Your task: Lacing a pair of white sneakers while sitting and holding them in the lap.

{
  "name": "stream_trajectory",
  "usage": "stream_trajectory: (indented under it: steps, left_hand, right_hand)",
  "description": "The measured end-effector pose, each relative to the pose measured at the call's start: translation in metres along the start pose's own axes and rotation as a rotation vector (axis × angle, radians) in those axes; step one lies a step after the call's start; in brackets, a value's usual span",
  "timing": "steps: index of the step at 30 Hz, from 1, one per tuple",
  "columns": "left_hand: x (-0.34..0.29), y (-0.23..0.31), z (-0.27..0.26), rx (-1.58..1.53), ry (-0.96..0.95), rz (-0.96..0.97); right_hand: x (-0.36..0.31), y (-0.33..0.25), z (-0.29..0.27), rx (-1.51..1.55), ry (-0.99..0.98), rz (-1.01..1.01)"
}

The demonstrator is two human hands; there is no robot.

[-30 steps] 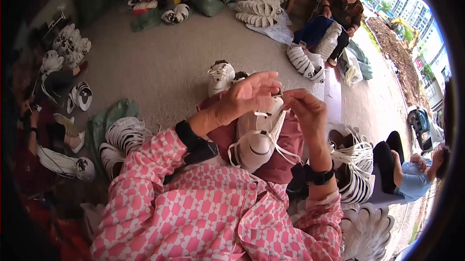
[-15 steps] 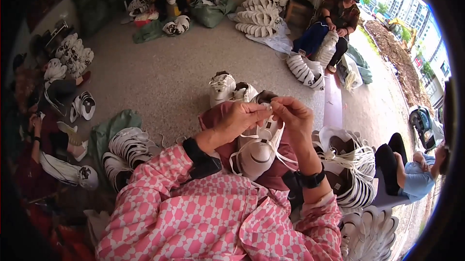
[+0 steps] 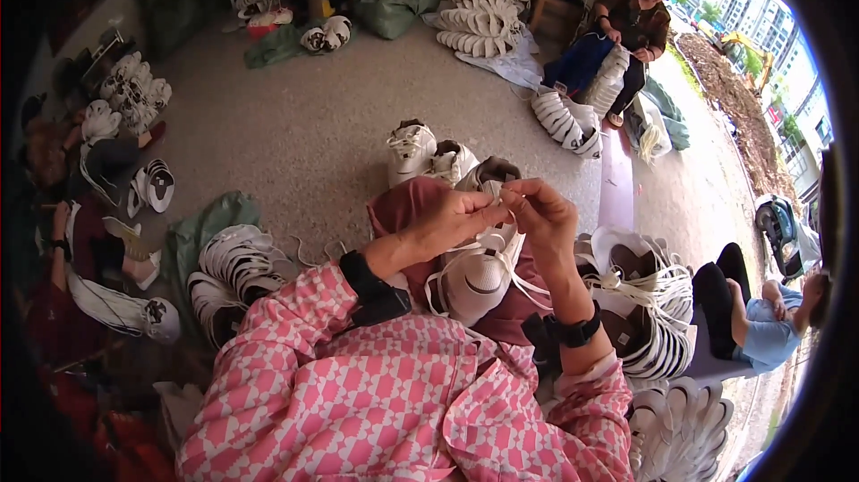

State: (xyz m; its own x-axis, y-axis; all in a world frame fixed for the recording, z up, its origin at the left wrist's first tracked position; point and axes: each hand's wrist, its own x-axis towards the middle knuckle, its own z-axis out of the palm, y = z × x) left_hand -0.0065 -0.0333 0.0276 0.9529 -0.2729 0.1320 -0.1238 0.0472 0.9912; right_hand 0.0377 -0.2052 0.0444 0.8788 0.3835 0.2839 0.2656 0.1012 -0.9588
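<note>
So the white sneaker (image 3: 474,287) is sitting on the dark red cloth (image 3: 413,200) over the person's lap, toe pointing back at them. Neither hand seems to be bracing it, so imo a hard tug on the white lace (image 3: 528,288) could roll it sideways. Those slack loops hanging off both sides of the toe could snag a finger too, or tangle if pulled unevenly.

Pose-wise, both wrists angle inward over the shoe. Left hand (image 3: 455,220) comes in from the side, thumb and index pinched together on what looks like lace. Right hand (image 3: 546,216) is more upright, same pinch, tips nearly meeting the left's. Too tiny to tell exactly what each grips.

Bundles of shoes (image 3: 646,307) sit off to the right, and a couple of sneakers (image 3: 412,153) stand just past the knees. Way back, a co-worker (image 3: 637,21) handles another stack.
</note>
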Motion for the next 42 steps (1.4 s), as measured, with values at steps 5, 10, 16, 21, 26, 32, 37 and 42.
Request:
stream_trajectory:
  steps: [5,10,16,21,26,32,37,42]
  left_hand:
    - [-0.001,-0.005,0.001,-0.044,0.016,0.012]
    - [-0.002,-0.011,0.003,-0.121,0.046,-0.015]
    - [-0.006,-0.005,0.01,-0.077,0.041,-0.001]
    - [-0.003,-0.014,0.008,-0.08,0.031,0.016]
    - [0.002,-0.02,-0.002,0.865,0.194,0.541]
    - [0.005,-0.054,0.013,0.966,0.243,0.454]
    - [-0.001,-0.067,0.02,1.041,0.308,0.385]
    - [0.023,-0.068,0.047,1.068,0.222,0.457]
  right_hand:
    - [-0.001,-0.01,0.003,0.032,0.002,0.03]
    - [-0.002,-0.01,-0.005,-0.002,-0.056,0.16]
    - [-0.002,-0.012,-0.006,0.01,-0.113,0.166]
    - [-0.002,-0.003,-0.005,0.008,-0.141,0.155]
    - [-0.002,-0.023,-0.007,0.051,-0.018,0.256]
    - [-0.007,-0.066,-0.009,0.32,-0.002,0.302]
    - [0.003,-0.093,-0.042,-0.049,-0.036,0.336]
    - [0.061,-0.246,-0.337,-0.688,-0.143,-0.054]
